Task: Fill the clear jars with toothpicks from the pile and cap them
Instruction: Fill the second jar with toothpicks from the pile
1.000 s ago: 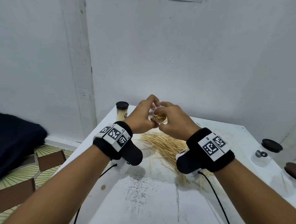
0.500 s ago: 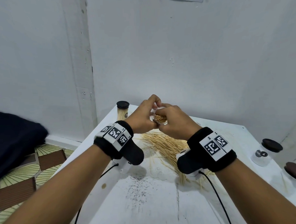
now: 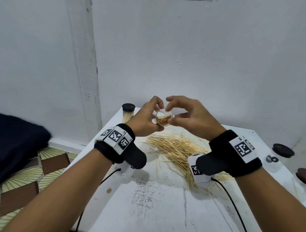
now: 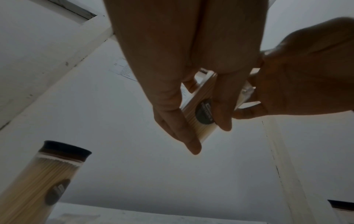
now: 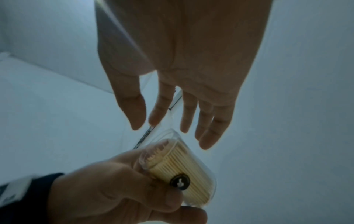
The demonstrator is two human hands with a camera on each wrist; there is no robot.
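One toothpick-filled jar (image 3: 163,119) inside left hand (image 3: 145,122) grip, uncapped mouth tilted headward.

1. The camera on my head looks forward and down over both my forearms at the white table (image 3: 169,210) and the wall behind.
2. My left wrist camera sits close under my left hand (image 4: 184,63), facing up along the fingers.
3. My right wrist camera does likewise under my right hand (image 5: 191,60).
4. All three share the jar (image 3: 163,119) between my hands.
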